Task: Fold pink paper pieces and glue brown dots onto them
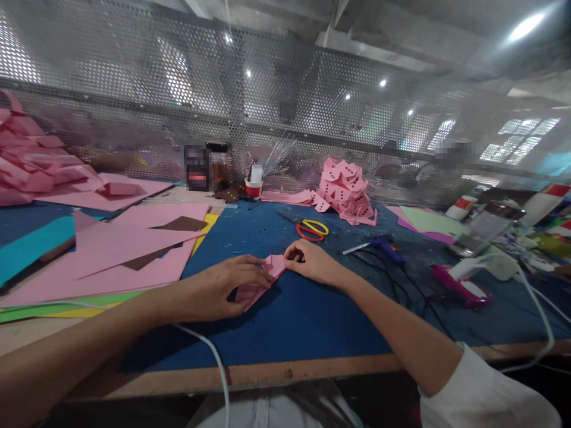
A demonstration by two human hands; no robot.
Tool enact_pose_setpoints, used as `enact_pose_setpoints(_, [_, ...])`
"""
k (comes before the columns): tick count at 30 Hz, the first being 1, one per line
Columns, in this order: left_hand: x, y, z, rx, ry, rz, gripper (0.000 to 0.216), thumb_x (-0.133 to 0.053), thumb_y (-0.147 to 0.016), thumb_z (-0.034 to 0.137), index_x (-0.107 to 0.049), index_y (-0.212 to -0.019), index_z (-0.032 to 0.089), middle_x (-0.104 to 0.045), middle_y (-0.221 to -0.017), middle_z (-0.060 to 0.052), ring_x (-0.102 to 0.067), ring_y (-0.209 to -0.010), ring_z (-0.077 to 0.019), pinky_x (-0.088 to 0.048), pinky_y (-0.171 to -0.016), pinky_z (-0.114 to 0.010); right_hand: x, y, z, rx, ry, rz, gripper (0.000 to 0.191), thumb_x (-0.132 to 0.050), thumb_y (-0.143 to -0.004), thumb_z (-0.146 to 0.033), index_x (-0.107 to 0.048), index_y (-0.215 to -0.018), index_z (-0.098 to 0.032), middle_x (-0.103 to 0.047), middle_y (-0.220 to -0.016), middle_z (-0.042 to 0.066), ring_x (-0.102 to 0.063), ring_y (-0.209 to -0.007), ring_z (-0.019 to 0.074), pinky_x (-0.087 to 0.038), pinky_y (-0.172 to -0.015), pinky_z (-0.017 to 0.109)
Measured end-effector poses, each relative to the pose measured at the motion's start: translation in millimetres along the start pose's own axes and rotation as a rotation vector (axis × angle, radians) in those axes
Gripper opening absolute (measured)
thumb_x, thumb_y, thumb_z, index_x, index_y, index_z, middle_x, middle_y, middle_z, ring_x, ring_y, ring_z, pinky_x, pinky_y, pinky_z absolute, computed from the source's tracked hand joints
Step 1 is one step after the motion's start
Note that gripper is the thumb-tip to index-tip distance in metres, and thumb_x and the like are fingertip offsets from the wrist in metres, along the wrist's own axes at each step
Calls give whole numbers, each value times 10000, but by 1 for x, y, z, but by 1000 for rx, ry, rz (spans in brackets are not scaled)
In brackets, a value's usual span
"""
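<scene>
A folded piece of pink paper [275,264] lies on the blue table mat between my hands. My left hand [229,286] rests over its near left part, fingers bent around it and the thumb at its lower edge. At the paper's far right corner, my right hand [307,260] pinches the edge between thumb and fingertips. Part of the paper is hidden beneath the left fingers. Scissors [312,229] with red and yellow handles lie just beyond my right hand.
Left are pink sheets [147,244] and a pink paper heap [40,157]. Dotted pink paper pieces [343,187] are piled at the back. A blue glue gun [386,248], a magenta device [461,288] and cables lie right. A white cable [214,351] crosses the wooden front edge.
</scene>
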State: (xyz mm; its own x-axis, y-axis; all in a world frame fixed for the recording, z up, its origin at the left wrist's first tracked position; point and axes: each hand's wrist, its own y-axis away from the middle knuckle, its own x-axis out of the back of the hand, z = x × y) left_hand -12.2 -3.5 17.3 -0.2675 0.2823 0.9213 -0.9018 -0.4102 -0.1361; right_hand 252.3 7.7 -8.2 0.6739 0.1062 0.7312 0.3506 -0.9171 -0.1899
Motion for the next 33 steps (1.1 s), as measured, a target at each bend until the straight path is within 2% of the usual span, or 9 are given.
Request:
enact_pose_setpoints(10, [-1,-1,-1,-1,-4,-4,584,-568,-737,64,-605,-1284,269,-634,-1335,2,-406,-1393,-245,-332,-1170,-398,-1,-2,0,-27,27,-4,141,-649,-821,-201,-637,-952,-149,-635,-958,59,-600,-779,130,-485,-724,273])
enact_pose_setpoints(18, [-1,-1,0,-11,19,9,592,-574,-743,72,-598,-1302,267,-631,-1340,-10,-411,-1390,-246,-346,-1162,-397,4,2,9,73,-2,-44,212,-661,-812,-171,-643,-1023,-167,-633,-1016,53,-608,-842,131,-487,-785,274])
enact_pose_setpoints(26, [-1,-2,0,-6,120,40,602,-588,-752,63,-583,-1314,278,-600,-1369,-36,-476,-1334,-231,-377,-1130,-370,-1,3,3,105,25,38,95,-643,-854,-185,-688,-937,-183,-648,-923,27,-593,-784,125,-468,-748,267])
enact_pose_setpoints(29, [-2,-3,1,74,160,107,479,-572,-839,140,-591,-1297,278,-607,-1348,-44,-530,-1275,-227,-415,-1085,-354,-1,2,2,120,35,86,97,-620,-878,-189,-701,-931,-193,-664,-895,19,-596,-787,131,-457,-742,264])
enact_pose_setpoints(33, [1,-8,-2,220,238,346,382,-577,-900,293,-589,-1280,261,-597,-1357,-50,-532,-1267,-242,-383,-1114,-394,1,2,-5,122,-53,149,114,-594,-906,-211,-703,-931,-189,-694,-910,20,-627,-842,141,-467,-783,265])
